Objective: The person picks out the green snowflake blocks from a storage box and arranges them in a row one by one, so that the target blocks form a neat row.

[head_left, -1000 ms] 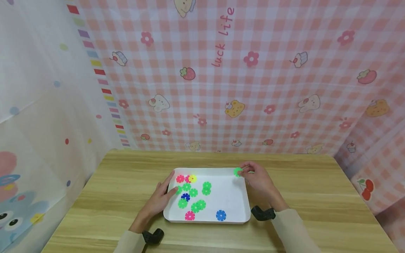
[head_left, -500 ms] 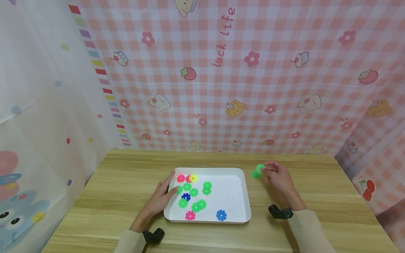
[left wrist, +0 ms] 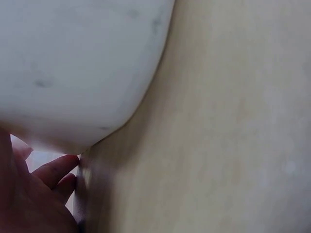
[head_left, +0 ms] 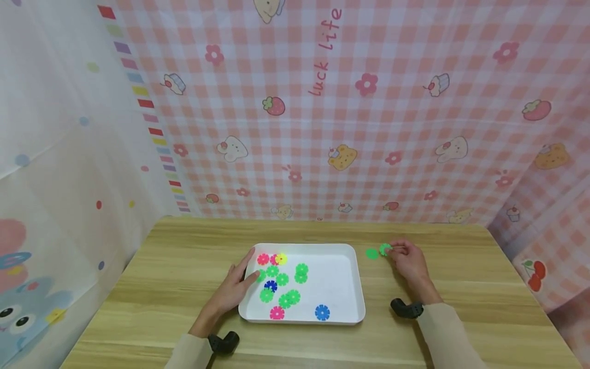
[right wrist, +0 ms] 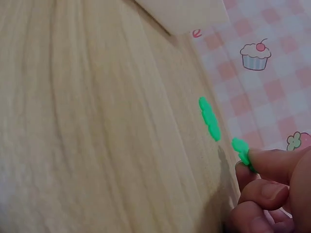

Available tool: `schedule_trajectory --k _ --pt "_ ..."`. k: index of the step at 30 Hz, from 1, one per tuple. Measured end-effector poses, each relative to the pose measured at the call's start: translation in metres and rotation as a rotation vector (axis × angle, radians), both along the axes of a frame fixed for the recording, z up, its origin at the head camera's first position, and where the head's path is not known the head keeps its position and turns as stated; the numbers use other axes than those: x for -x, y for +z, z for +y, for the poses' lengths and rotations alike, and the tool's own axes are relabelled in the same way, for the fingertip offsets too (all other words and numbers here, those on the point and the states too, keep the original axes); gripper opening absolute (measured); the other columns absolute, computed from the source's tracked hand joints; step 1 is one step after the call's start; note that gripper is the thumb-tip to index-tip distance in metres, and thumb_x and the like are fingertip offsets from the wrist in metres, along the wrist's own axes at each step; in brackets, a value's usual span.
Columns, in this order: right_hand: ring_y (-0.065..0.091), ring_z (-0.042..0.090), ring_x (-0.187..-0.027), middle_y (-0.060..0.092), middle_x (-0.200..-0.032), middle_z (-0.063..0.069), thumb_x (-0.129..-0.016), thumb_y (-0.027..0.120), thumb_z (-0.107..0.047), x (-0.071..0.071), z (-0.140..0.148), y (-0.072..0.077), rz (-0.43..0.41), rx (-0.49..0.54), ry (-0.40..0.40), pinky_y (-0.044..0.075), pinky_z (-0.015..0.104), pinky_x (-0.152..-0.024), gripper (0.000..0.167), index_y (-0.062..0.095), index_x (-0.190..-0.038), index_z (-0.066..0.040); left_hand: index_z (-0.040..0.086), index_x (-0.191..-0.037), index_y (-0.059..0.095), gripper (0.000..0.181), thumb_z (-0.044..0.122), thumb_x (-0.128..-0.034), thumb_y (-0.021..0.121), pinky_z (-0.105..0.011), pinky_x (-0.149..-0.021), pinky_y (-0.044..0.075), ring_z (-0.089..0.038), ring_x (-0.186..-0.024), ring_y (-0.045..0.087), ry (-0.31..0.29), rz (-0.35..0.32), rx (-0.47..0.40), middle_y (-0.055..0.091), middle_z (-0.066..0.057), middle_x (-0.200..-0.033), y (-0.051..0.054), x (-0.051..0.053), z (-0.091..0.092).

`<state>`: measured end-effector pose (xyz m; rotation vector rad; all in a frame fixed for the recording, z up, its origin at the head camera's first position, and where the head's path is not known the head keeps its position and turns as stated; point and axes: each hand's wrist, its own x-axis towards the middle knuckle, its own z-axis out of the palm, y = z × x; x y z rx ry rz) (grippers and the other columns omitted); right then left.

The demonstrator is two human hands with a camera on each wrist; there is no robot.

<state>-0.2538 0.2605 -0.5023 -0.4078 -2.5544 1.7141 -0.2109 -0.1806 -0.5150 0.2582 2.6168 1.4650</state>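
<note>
Beyond the tray's right side, my right hand [head_left: 411, 264] pinches a green notched disc [head_left: 385, 249] between thumb and fingertips; the right wrist view shows this disc [right wrist: 241, 151] partly covered by the thumb. Just left of it, another green disc [head_left: 372, 253] lies flat on the table. My left hand [head_left: 232, 289] rests on the left wall of the white tray [head_left: 338, 282], fingers along the outside and thumb over the rim, partly covering a green disc [head_left: 261, 275]. In the left wrist view, the hand [left wrist: 36, 194] touches the tray's edge [left wrist: 87, 97].
Several green discs [head_left: 293, 296], pink ones [head_left: 277, 313], a yellow disc [head_left: 281, 259] and a dark blue one [head_left: 271, 286] lie mostly in the tray's left half. A blue disc [head_left: 322, 312] is near its front wall. A checked cloth [head_left: 295, 128] hangs behind the table [head_left: 461, 287].
My right hand has moved rightward from the tray's back right corner with the green disc, then slightly down beside the disc on the table. The left hand has stayed on the tray.
</note>
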Motion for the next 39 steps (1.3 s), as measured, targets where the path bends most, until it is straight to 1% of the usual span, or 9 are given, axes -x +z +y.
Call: schedule_trajectory --k 3,10,15,24,31,39 --pt "0.050 0.007 -0.070 0.061 -0.087 -0.002 -0.096 0.062 -0.013 0.0002 0.0006 -0.0026 0.004 -0.028 -0.002 0.043 0.019 -0.055 0.027 0.059 -0.118 0.002 0.024 -0.160 0.015 0.064 0.027 -0.1053 0.047 -0.050 -0.121 -0.015 -0.027 -0.153 0.010 0.001 -0.007 -0.003 0.016 -0.005 -0.166 0.0007 -0.0004 0.0002" --pt "0.052 0.010 -0.075 0.062 -0.085 0.001 -0.094 0.065 -0.011 0.0001 -0.0025 -0.0067 0.020 -0.095 -0.007 0.043 0.020 -0.062 0.027 0.061 -0.115 0.004 0.026 -0.160 0.016 0.064 0.027 -0.1052 0.048 -0.052 -0.120 -0.016 -0.028 -0.153 0.008 0.007 -0.023 -0.006 0.016 -0.005 -0.166 0.0013 -0.0009 -0.0020" --pt "0.053 0.010 -0.075 0.064 -0.086 0.003 -0.093 0.065 -0.010 0.0006 -0.0048 -0.0083 0.032 -0.101 -0.015 0.044 0.020 -0.062 0.025 0.062 -0.113 0.004 0.026 -0.160 0.016 0.064 0.027 -0.1051 0.048 -0.052 -0.120 -0.016 -0.028 -0.153 0.008 0.013 -0.027 0.000 0.016 -0.005 -0.166 0.0013 -0.0011 -0.0027" --pt "0.051 0.008 -0.071 0.060 -0.080 0.000 -0.090 0.069 -0.009 -0.0037 -0.0067 -0.0099 0.049 -0.113 -0.061 0.041 0.019 -0.061 0.023 0.063 -0.107 0.005 0.024 -0.161 0.015 0.064 0.028 -0.1051 0.048 -0.053 -0.120 -0.015 -0.029 -0.153 0.008 -0.003 -0.011 -0.007 0.016 -0.006 -0.166 -0.0007 -0.0027 -0.0024" --pt "0.050 0.010 -0.072 0.057 -0.080 0.000 -0.090 0.069 -0.009 -0.0040 -0.0063 -0.0091 0.042 -0.137 -0.087 0.041 0.020 -0.062 0.024 0.061 -0.109 0.004 0.028 -0.160 0.014 0.065 0.030 -0.1050 0.048 -0.050 -0.121 -0.014 -0.025 -0.154 0.007 0.010 -0.030 0.013 0.015 -0.001 -0.166 -0.0020 -0.0010 -0.0011" --pt "0.051 0.009 -0.071 0.059 -0.079 0.002 -0.089 0.071 -0.009 -0.0026 -0.0070 -0.0083 0.075 -0.179 -0.113 0.041 0.021 -0.064 0.023 0.062 -0.106 0.003 0.024 -0.160 0.016 0.064 0.027 -0.1048 0.048 -0.053 -0.120 -0.015 -0.030 -0.153 0.007 0.007 -0.011 -0.013 0.015 -0.006 -0.166 -0.0003 -0.0004 0.0003"
